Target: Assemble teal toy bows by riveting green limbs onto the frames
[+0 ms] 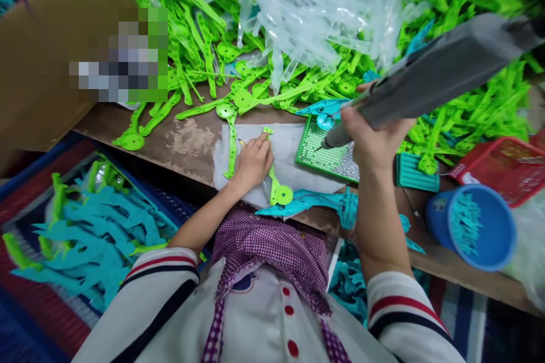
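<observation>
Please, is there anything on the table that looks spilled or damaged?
A pale patch on the brown tabletop, left of the light sheet, contrasts with the darker surface; wear or spilled dust, I cannot tell.

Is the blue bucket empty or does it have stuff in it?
Not empty: small turquoise pieces show inside the blue bucket. I can't tell how deep they go.
</observation>
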`<state>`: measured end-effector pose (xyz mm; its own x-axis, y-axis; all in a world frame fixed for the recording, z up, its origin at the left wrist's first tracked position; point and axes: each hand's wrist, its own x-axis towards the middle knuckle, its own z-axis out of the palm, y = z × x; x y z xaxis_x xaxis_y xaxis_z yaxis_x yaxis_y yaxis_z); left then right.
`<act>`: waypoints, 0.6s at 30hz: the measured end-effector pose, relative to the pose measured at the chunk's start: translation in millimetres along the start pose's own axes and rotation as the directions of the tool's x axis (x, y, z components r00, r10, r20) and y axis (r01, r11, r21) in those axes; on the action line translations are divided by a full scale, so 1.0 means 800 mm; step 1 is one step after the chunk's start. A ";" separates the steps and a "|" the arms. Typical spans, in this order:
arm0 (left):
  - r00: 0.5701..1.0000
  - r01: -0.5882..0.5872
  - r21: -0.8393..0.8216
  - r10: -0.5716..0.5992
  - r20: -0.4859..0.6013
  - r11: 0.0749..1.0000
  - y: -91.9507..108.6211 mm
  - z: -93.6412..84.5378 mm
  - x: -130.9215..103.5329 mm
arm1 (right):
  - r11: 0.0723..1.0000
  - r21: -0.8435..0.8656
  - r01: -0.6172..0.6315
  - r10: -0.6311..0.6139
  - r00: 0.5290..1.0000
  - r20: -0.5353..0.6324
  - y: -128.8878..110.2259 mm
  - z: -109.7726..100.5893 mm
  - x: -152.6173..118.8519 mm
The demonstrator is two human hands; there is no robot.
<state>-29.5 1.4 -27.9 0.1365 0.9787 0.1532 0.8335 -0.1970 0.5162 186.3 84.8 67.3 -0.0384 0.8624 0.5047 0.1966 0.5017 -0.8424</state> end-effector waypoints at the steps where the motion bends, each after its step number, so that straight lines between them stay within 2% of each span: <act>1: 1.000 -0.008 0.014 0.008 0.003 1.000 0.000 0.000 0.000 | 0.999 0.032 0.001 0.000 0.999 -0.048 0.006 0.008 0.002; 4: 1.000 -0.024 0.065 0.023 0.008 0.998 0.001 -0.001 0.002 | 0.984 0.173 -0.037 0.062 0.988 -0.143 0.026 0.037 0.004; 7: 0.999 -0.039 0.113 0.035 0.042 0.993 0.003 -0.003 0.004 | 0.971 0.228 -0.077 0.126 0.971 -0.205 0.041 0.057 -0.004; 14: 0.994 -0.041 0.170 0.022 0.108 0.985 0.005 -0.008 0.008 | 0.950 0.310 -0.025 0.097 0.971 -0.219 0.045 0.064 -0.012; 18: 0.994 -0.034 0.145 0.019 0.106 0.989 0.005 -0.006 0.007 | 0.945 0.327 -0.012 0.091 0.970 -0.227 0.045 0.066 -0.012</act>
<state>-27.7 6.1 -20.6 0.2080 0.9754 0.0730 0.8972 -0.2199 0.3831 141.7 98.3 22.3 0.2034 0.8665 0.4558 -0.1343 0.4858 -0.8637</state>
